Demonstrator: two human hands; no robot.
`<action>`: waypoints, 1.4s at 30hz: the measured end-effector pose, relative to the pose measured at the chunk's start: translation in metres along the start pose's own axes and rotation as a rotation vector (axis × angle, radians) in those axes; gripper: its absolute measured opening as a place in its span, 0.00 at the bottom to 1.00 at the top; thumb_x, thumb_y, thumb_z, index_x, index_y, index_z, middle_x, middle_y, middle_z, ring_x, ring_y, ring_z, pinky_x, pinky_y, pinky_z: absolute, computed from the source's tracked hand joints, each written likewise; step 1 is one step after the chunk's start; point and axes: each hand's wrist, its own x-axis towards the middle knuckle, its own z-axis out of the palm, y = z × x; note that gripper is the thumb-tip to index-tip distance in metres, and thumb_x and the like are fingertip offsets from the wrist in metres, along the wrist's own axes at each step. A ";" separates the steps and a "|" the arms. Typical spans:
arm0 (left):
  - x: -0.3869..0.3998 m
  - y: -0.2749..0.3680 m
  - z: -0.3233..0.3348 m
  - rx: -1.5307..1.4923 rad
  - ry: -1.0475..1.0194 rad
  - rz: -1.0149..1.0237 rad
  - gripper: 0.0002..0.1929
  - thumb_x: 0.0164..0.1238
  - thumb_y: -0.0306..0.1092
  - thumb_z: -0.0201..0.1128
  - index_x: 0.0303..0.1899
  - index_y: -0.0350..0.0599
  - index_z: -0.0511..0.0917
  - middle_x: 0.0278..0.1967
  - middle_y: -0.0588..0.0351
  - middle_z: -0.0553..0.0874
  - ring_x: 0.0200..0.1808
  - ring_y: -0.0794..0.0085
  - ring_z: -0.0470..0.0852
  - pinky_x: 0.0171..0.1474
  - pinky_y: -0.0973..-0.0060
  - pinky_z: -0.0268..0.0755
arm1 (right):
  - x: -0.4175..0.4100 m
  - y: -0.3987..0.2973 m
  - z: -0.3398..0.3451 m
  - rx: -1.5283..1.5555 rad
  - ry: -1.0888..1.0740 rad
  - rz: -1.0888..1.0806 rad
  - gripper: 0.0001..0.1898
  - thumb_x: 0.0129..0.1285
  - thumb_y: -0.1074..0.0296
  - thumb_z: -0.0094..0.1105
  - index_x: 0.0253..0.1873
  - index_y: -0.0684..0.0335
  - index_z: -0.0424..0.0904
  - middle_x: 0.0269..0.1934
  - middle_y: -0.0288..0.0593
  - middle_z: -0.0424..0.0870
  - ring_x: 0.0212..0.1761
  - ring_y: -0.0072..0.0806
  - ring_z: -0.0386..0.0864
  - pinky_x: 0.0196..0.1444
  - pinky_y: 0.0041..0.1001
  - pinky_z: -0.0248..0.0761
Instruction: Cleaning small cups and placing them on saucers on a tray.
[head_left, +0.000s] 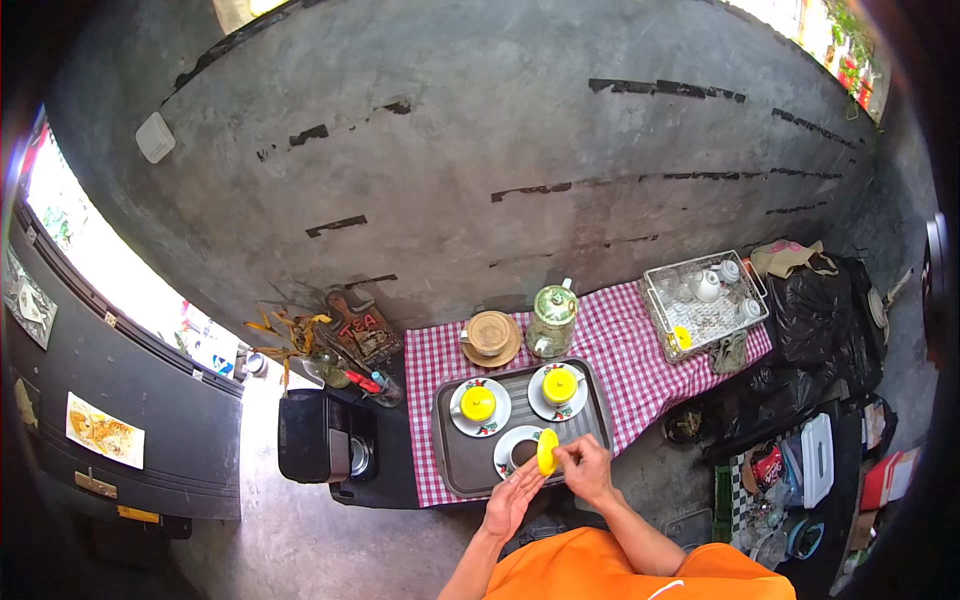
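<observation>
My right hand (589, 471) pinches a round yellow lid (547, 452), turned on its edge. My left hand (516, 501) is held flat, fingers extended, with its fingertips at the lid's lower edge. Just behind the lid, a cup of dark drink (523, 453) sits uncovered on a patterned saucer (507, 444), partly hidden by the lid and my left fingers. Two more white cups stand on saucers, capped by a left yellow lid (478, 403) and a right yellow lid (559, 385). All three cups are on a dark ribbed tray (465, 481).
A checkered cloth (615, 322) covers the table against the wall. Behind the tray stand a covered cup on a wooden saucer (490, 335) and a lidded glass jar (553, 322). A white wire basket (701, 319) holds cups at right. A black bin-like container (311, 435) is left.
</observation>
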 end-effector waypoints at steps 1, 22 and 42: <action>-0.001 0.003 -0.002 -0.056 -0.073 0.025 0.31 0.70 0.48 0.42 0.64 0.30 0.58 0.64 0.42 0.66 0.67 0.60 0.62 0.69 0.66 0.50 | 0.002 0.004 0.002 -0.001 0.001 -0.004 0.09 0.56 0.68 0.66 0.29 0.66 0.76 0.23 0.44 0.76 0.20 0.27 0.75 0.24 0.25 0.68; 0.016 0.005 -0.059 0.853 0.246 0.376 0.19 0.62 0.44 0.64 0.39 0.36 0.71 0.31 0.45 0.82 0.34 0.64 0.82 0.39 0.70 0.73 | -0.038 -0.054 0.037 0.519 -0.349 0.546 0.15 0.68 0.60 0.50 0.48 0.67 0.75 0.32 0.36 0.79 0.31 0.19 0.76 0.34 0.20 0.72; -0.005 0.024 -0.084 1.171 0.073 0.585 0.17 0.52 0.18 0.59 0.44 0.43 0.82 0.46 0.50 0.83 0.50 0.58 0.79 0.54 0.69 0.71 | -0.033 -0.005 0.050 0.553 -0.494 0.675 0.19 0.65 0.58 0.57 0.55 0.63 0.74 0.38 0.37 0.81 0.36 0.20 0.78 0.34 0.20 0.72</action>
